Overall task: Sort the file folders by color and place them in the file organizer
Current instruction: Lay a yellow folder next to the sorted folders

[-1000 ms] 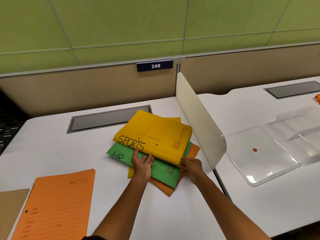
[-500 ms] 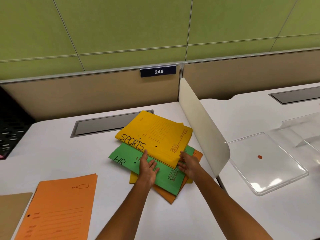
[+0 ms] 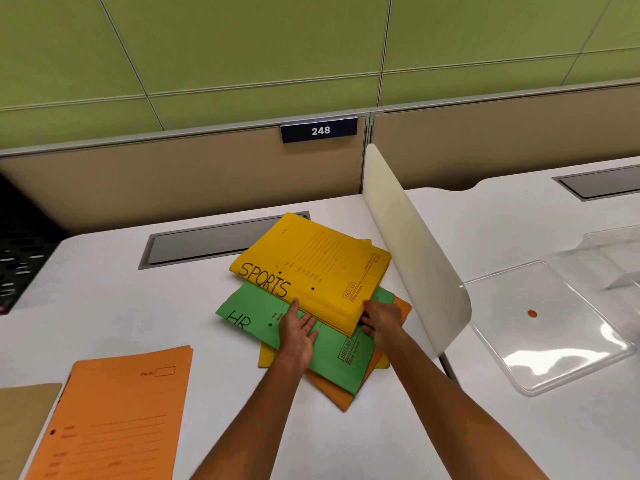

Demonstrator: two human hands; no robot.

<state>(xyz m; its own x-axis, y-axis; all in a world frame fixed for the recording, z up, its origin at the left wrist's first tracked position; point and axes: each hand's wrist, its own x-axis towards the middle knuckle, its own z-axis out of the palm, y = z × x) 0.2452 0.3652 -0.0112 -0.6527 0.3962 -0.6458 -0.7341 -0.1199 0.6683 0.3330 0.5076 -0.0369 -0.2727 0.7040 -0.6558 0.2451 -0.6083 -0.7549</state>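
A fanned pile of folders lies mid-desk. On top is a yellow folder (image 3: 318, 268) marked SPORTS, its near edge raised. Under it lies a green folder (image 3: 332, 355) marked HR, then another yellow folder (image 3: 266, 356) and an orange folder (image 3: 332, 389) at the bottom. My left hand (image 3: 298, 336) rests flat on the green folder with its fingers apart, fingertips at the yellow folder's near edge. My right hand (image 3: 379, 318) pinches the yellow folder's near right corner. A clear plastic file organizer (image 3: 554, 341) lies on the neighbouring desk at right.
A separate orange folder (image 3: 114, 417) lies at the near left, with a brown folder (image 3: 24, 420) beside it at the frame's edge. A white divider panel (image 3: 412, 251) stands between the pile and the organizer. A grey cable tray lid (image 3: 201, 242) sits behind the pile.
My right hand slid up to the SPORTS folder's near right corner and gripped it. My left hand moved forward onto the green folder. The view shifted slightly.
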